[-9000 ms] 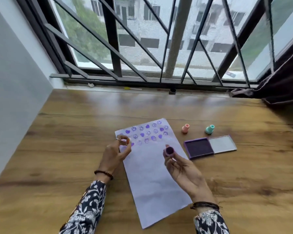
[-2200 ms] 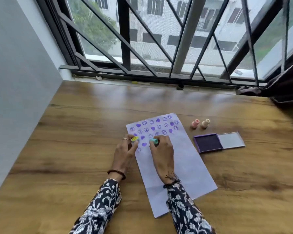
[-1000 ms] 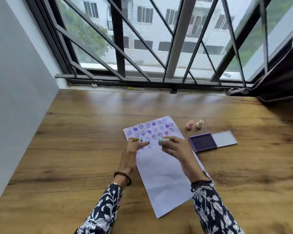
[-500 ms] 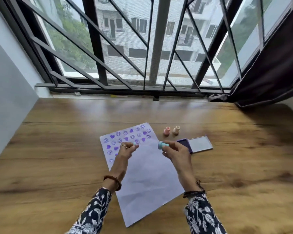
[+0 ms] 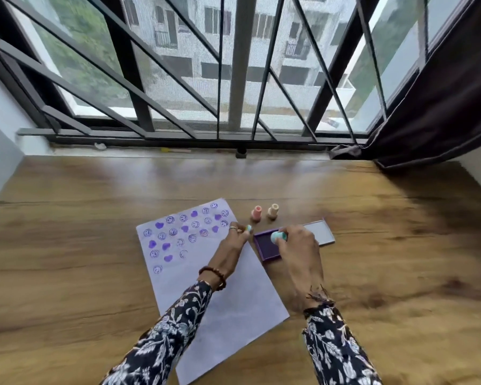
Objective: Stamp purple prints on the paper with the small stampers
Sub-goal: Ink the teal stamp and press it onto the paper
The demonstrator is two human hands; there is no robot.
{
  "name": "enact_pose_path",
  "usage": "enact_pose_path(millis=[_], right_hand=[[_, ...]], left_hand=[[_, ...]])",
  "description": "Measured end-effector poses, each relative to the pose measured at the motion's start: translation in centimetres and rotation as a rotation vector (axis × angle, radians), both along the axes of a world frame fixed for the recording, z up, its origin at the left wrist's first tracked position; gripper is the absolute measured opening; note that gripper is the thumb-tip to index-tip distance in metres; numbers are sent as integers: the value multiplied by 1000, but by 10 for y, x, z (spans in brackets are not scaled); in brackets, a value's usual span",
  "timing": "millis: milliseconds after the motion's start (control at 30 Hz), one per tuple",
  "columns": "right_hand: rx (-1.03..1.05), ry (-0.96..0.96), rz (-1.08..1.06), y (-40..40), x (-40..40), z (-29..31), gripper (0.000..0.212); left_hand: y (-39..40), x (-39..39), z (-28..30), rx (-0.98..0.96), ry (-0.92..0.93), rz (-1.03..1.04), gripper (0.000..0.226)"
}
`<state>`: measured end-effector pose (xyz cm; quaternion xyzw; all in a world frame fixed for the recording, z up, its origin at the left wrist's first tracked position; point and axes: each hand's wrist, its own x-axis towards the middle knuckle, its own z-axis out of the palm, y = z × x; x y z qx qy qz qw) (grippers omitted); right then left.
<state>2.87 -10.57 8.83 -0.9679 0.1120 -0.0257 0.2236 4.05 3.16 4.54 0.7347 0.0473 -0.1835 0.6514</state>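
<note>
paper (image 5: 233, 301): flat, purple prints on top | teal stamper (image 5: 276, 237): over ink pad (image 5: 265, 247)

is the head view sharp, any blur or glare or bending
Head view: daylight from the barred window throws pale glare on the wooden table; wide-angle bending curves the bars; motion blur softens the right hand and table edges; purple prints on the white paper stay readable.

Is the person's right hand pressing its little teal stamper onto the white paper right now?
No, the right hand holds the small teal stamper over the open purple ink pad, beside the white paper sheet.
</note>
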Motion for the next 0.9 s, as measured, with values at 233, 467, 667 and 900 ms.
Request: enact_pose_path(millis=[233, 467, 667, 900], right_hand=[[-66, 146, 100, 7, 0, -21, 19], [-108, 69, 220, 6, -8, -35, 13], [-162, 200, 258, 4, 17, -31, 16], [-116, 244, 210, 4, 15, -23, 18]], left_hand=[[-4, 3, -14, -26, 10, 35, 27], [-5, 2, -25, -14, -14, 52, 25], [-3, 4, -24, -18, -27, 60, 16], [4, 0, -13, 38, -64, 3, 29]])
